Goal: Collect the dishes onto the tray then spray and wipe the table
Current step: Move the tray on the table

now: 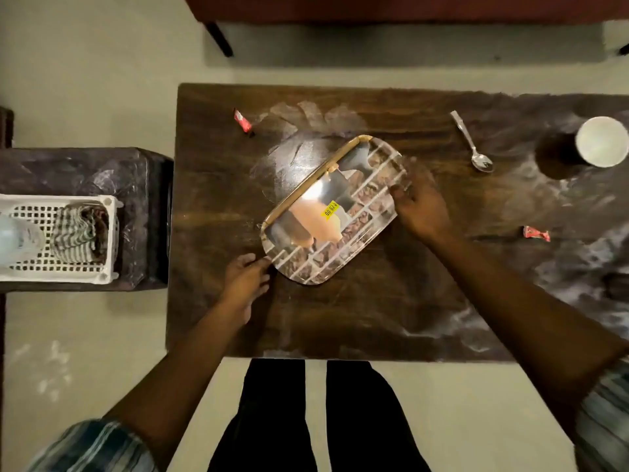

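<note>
A rectangular printed tray (371, 185) with a yellow price sticker lies tilted on the dark wooden table (340, 318). My left hand (246, 277) grips its near-left corner. My right hand (420, 207) grips its right edge. A metal spoon (471, 143) lies on the table to the far right of the tray. A white cup (600, 141) stands near the table's far right end. Two red candy wrappers lie on the table, one (243, 120) at the far left and the other (536, 233) at the right. The tabletop shows white powdery smears.
A white plastic basket (102, 240) on a low side table at the left holds a folded striped cloth (81, 229) and a clear bottle (17, 238). A red-brown piece of furniture with dark legs (218, 37) stands beyond the table. My legs are at the near edge.
</note>
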A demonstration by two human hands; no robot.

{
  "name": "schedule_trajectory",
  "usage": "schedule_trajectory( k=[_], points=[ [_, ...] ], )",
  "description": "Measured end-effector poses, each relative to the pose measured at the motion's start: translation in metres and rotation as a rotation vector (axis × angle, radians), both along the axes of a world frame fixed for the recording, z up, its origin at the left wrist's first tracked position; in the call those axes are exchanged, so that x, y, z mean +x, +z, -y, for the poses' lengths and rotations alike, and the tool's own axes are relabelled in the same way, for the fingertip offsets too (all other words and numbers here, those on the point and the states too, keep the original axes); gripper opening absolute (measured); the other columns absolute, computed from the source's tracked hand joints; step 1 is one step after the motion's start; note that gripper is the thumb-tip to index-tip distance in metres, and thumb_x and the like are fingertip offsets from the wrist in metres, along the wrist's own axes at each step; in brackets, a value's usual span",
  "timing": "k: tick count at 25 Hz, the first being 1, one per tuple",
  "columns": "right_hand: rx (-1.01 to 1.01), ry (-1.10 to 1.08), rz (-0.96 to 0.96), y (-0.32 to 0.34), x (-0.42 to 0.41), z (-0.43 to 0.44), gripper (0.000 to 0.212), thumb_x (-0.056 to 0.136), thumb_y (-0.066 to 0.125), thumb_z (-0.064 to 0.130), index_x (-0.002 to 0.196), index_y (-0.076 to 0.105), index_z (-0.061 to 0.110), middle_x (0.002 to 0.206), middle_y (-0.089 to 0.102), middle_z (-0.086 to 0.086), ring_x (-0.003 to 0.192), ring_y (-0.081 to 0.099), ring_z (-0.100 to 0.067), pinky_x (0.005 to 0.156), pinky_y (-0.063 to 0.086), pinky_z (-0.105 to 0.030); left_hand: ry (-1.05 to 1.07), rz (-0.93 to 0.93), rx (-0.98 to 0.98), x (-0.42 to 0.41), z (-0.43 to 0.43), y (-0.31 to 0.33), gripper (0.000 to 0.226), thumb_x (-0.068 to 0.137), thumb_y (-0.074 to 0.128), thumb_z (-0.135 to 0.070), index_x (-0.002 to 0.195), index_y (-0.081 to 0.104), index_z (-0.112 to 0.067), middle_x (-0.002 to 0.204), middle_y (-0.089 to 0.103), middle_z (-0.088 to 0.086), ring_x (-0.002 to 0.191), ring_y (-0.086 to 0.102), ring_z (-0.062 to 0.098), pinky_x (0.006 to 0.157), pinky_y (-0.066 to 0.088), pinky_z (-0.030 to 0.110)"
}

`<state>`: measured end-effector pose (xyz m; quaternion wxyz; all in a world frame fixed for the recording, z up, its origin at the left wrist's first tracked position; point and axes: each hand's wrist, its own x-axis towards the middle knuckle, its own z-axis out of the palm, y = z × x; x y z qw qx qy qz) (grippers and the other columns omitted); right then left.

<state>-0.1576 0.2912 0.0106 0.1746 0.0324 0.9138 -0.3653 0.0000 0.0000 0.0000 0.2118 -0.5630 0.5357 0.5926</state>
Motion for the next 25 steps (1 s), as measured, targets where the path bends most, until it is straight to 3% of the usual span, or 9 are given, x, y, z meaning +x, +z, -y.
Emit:
schedule_trajectory(
  k=[2,5,9,12,15,19,21,23,25],
  points=[
    [0.078,0.0,0.014,-0.023,-0.025,-0.007,0.062,0.108,0.05,0.032,0.165,0.037,0.012,0.171,0.036,-0.016,0.16,0.032,-0.031,0.129,0.024,-0.038,-0.028,-0.073,-0.138,-0.005,-0.008,-0.021,0.039,0.099,0.069,-0.014,0.137,0.06,-0.006,0.106,0.073,0.009,0.095,0.069,0.021,0.086,0.057,0.037],
    [0.063,-0.033,0.071,-0.056,-0.057,-0.017,0.062,0.095,0.055,0.041,0.152,0.055,0.017,0.151,0.061,-0.012,0.139,0.058,-0.03,0.12,0.044,-0.048,0.007,-0.151,-0.223,-0.005,-0.024,-0.041,0.023,0.099,0.064,-0.001,0.123,0.066,-0.001,0.094,0.074,0.012,0.075,0.072,0.013,0.072,0.061,0.032],
    [-0.051,-0.015,0.109,-0.073,-0.069,-0.023,0.037,0.095,0.053,0.023,0.126,0.072,0.02,0.113,0.078,0.0,0.097,0.075,-0.02,0.096,0.062,-0.051,0.07,-0.252,-0.209,-0.001,-0.027,-0.045,0.033,0.099,0.06,0.008,0.129,0.065,-0.004,0.104,0.073,0.018,0.093,0.071,0.026,0.086,0.061,0.044],
    [-0.1,-0.076,0.113,-0.059,-0.053,-0.029,0.035,0.096,0.055,0.018,0.125,0.074,0.023,0.111,0.08,0.007,0.102,0.076,-0.012,0.1,0.061,-0.049,0.027,-0.32,-0.257,-0.003,-0.015,-0.038,0.039,0.098,0.061,0.009,0.134,0.065,-0.006,0.099,0.073,0.008,0.097,0.069,0.023,0.093,0.06,0.044],
    [-0.145,-0.211,0.148,-0.042,-0.001,-0.046,0.028,0.102,0.061,0.008,0.124,0.072,0.02,0.101,0.074,0.015,0.089,0.07,0.006,0.098,0.061,-0.039,-0.084,-0.375,-0.298,-0.005,0.005,-0.029,0.043,0.097,0.061,0.008,0.136,0.066,-0.009,0.116,0.075,0.016,0.106,0.071,0.024,0.094,0.061,0.04],
    [-0.208,-0.354,0.187,-0.036,0.09,-0.069,0.033,0.096,0.066,0.013,0.128,0.073,0.019,0.109,0.081,0.001,0.101,0.077,-0.016,0.097,0.063,-0.053,-0.277,-0.394,-0.323,0.007,0.02,-0.023,0.044,0.097,0.063,0.007,0.137,0.068,-0.012,0.118,0.077,0.009,0.102,0.072,0.018,0.089,0.064,0.032],
    [-0.224,-0.44,0.203,-0.039,0.131,-0.074,0.035,0.095,0.067,0.018,0.129,0.072,0.017,0.111,0.081,-0.003,0.104,0.077,-0.022,0.098,0.062,-0.054,-0.361,-0.389,-0.316,0.016,0.023,-0.025,0.045,0.097,0.064,0.007,0.138,0.068,-0.011,0.118,0.077,0.007,0.1,0.072,0.015,0.091,0.063,0.031],
    [-0.214,-0.527,0.206,-0.047,0.164,-0.075,0.043,0.09,0.067,0.027,0.131,0.071,0.014,0.113,0.081,-0.005,0.106,0.077,-0.026,0.098,0.061,-0.057,-0.458,-0.395,-0.304,0.024,0.024,-0.028,0.045,0.096,0.064,0.009,0.138,0.067,-0.009,0.115,0.076,0.005,0.095,0.07,0.011,0.085,0.061,0.021],
    [-0.228,-0.584,0.213,-0.051,0.184,-0.071,0.04,0.093,0.068,0.02,0.132,0.07,0.011,0.114,0.08,-0.009,0.109,0.077,-0.029,0.099,0.061,-0.058,-0.479,-0.405,-0.286,0.032,0.021,-0.03,0.045,0.096,0.063,0.01,0.137,0.068,-0.008,0.115,0.075,0.009,0.098,0.068,0.014,0.086,0.06,0.022]
  ],
)
